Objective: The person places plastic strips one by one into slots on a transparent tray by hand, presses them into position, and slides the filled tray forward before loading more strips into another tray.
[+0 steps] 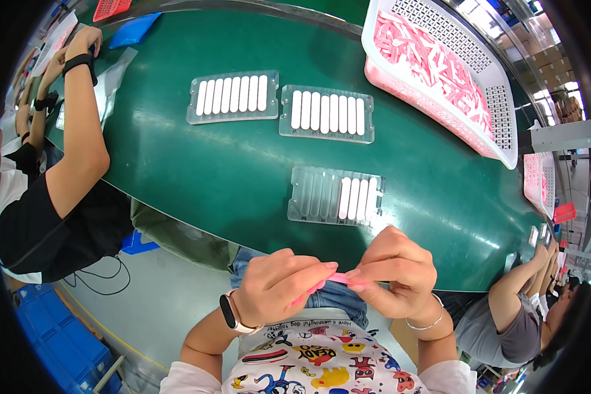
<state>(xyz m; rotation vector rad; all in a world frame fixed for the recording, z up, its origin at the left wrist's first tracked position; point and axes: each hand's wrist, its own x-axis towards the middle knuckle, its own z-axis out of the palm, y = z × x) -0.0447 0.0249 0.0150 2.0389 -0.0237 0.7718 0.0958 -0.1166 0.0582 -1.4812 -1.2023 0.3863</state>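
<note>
A slim pink plastic piece [339, 278] is stretched between my hands, just off the table's near edge. My left hand [276, 284] is closed, pinching one end of it, with more pink pieces [300, 300] showing under its fingers. At the other end, my right hand [398, 268] grips it between thumb and fingers. Ahead of my hands lies a clear plastic tray [314, 215] with slots; white sticks [358, 198] fill its right half, and the left slots hold none. Farther off, two more clear trays [194, 113] [361, 136] lie side by side, each with a row of white sticks.
A white perforated basket [507, 128] heaped with pink and white pieces [433, 62] stands at the far right of the green table [177, 177]. A co-worker's arm [84, 154] rests at the left, near a blue packet [134, 31]. Another person [505, 328] sits at the right.
</note>
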